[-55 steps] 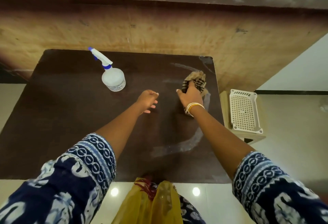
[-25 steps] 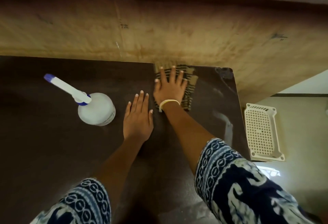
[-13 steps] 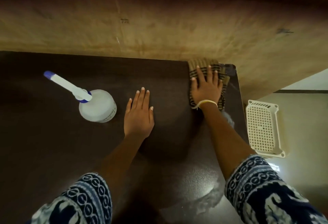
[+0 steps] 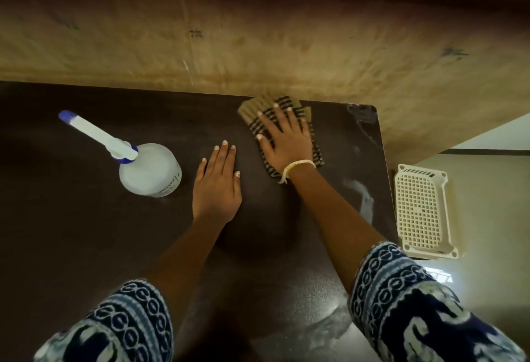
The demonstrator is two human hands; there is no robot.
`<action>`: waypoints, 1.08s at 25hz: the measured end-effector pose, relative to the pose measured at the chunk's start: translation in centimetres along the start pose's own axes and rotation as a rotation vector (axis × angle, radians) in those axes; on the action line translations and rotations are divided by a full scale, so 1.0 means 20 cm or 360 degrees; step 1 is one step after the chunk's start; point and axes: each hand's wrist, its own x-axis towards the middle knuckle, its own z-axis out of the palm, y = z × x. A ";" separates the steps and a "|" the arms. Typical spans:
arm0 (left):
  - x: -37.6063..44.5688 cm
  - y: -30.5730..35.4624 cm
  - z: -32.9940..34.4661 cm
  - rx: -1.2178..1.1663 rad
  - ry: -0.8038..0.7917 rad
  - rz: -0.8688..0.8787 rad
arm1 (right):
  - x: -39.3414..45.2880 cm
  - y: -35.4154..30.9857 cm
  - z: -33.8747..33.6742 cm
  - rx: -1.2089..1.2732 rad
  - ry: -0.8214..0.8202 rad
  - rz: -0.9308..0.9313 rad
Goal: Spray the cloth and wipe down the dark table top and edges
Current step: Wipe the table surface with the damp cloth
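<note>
While the left hand (image 4: 216, 186) lies flat on the table (image 4: 71, 232), the right hand (image 4: 285, 140) presses the cloth (image 4: 252, 112), fingers spread.

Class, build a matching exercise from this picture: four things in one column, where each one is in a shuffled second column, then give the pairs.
Things:
1. spray bottle
2. cloth
3. left hand
4. white basket

Places:
A. flat on the bare table top
B. beside the table, off its right edge
C. under the right hand
D. standing left of both hands

Pairs: 1-D, 2-C, 3-A, 4-B
</note>
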 end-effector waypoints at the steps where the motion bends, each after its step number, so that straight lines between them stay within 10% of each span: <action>1: 0.00 0.00 0.00 -0.0001 0.0000 -0.0004 | -0.04 0.12 -0.02 0.0004 0.0059 0.0176; 10: 0.00 0.01 0.00 0.0076 -0.0049 -0.0037 | -0.49 0.38 -0.04 0.0066 0.0097 0.1027; 19: 0.00 0.03 -0.02 0.0165 -0.0100 -0.0072 | -0.65 -0.05 0.06 0.0030 0.0005 0.0051; 27: -0.36 0.10 -0.04 0.0129 -0.0147 0.0026 | -1.21 0.43 0.00 0.0075 0.0134 0.1091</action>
